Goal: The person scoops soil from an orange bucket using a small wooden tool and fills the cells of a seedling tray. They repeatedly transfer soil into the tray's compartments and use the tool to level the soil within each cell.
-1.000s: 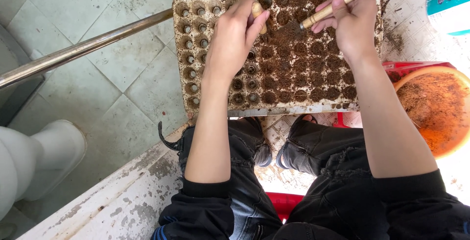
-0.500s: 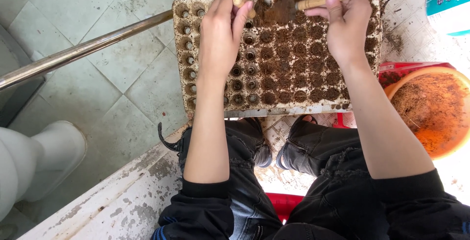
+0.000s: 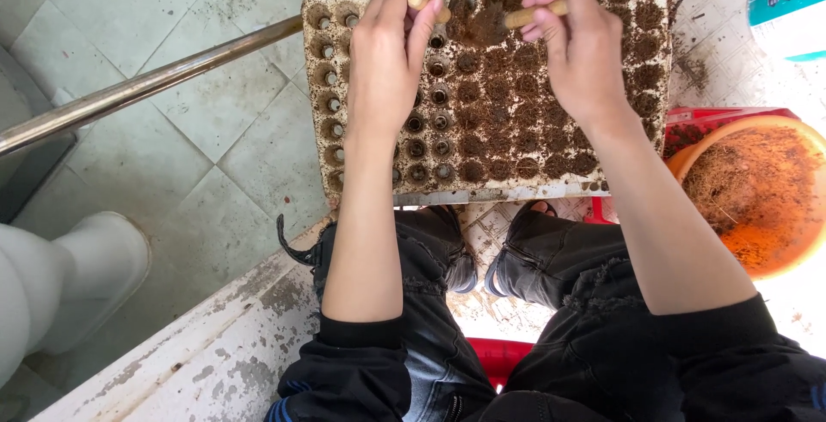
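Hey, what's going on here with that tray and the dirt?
A seated person bends over a seedling tray on the tiled floor. Both hands grip one wooden stick, the left hand at one end and the right hand at the other, laid across a mound of soil near the tray's far edge. Most cells on the right are filled; those on the left look emptier. An orange basin of soil sits to the right.

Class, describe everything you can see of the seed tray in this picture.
The seed tray is a pale, dirt-stained rectangular tray of many small round cells. It lies flat above the person's knees. Most cells hold dark soil; the left columns look emptier. The left hand and right hand rest on its far part, holding a wooden stick across it.
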